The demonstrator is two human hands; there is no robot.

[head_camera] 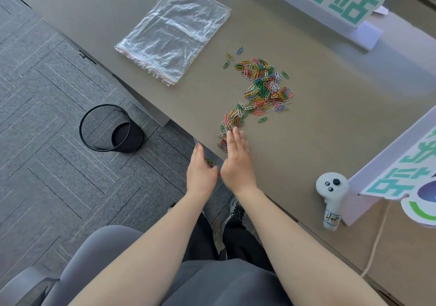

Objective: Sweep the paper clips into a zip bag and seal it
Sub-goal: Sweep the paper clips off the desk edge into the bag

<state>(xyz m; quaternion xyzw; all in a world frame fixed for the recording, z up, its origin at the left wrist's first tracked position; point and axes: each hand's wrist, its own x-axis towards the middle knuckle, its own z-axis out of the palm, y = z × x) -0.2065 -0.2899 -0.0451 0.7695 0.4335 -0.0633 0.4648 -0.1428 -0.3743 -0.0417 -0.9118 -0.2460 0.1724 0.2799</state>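
Coloured paper clips (pixel 264 86) lie in a curved trail across the grey-brown table (pixel 306 128), from its middle down to the near edge. My right hand (pixel 237 161) rests flat on the table with fingers together, its side against the trail's near end. My left hand (pixel 200 172) holds a clear zip bag (pixel 208 157) just below the table edge. A few clips (pixel 210 162) show inside the bag. The bag's lower part is hidden by my hand.
A stack of clear zip bags (pixel 174 32) lies at the table's far left. A white controller (pixel 331 199) sits at the near right beside a sign stand (pixel 387 183). Another sign (pixel 342 1) stands at the back. A black wire bin (pixel 111 128) is on the carpet.
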